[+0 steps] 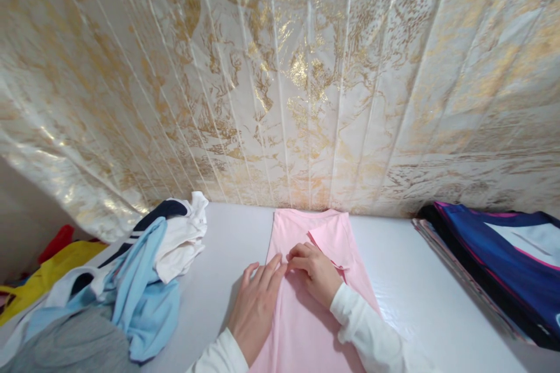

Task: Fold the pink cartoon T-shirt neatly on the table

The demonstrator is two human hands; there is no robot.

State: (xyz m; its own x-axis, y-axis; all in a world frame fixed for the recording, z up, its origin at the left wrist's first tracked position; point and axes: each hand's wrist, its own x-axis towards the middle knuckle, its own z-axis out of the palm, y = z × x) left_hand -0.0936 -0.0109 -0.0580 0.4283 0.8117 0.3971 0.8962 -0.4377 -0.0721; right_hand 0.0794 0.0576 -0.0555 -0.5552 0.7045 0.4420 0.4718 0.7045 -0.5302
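**Pink garment [315,332] lies under two hands at the middle of the surface [223,239]**

The garment is spread lengthwise on the pale, slightly glossy surface. Its wide upper edge lies near the far side, and its lower part runs out of view at the bottom. On its upper right part a flap [332,242] of the same pink is folded over, with a thin darker line along its edge.

The left hand [256,297] rests along the garment's left edge, palm down, its fingers extended and a little apart. The right hand [312,271] lies over the cloth, just below the flap, with its fingers bent. The fingertips of both hands meet near the garment's left edge; whether the right one pinches cloth cannot be told. White sleeves [367,326] cover both wrists.

To the left is a loose heap with a light blue garment [153,315], a white garment [186,242], a grey garment [79,341] and a yellow garment [65,271]. To the right, well apart from the hands, stands a stack of folded clothes [485,256], a blue one on top. Behind hangs a pleated fabric [262,99] patterned in gold.
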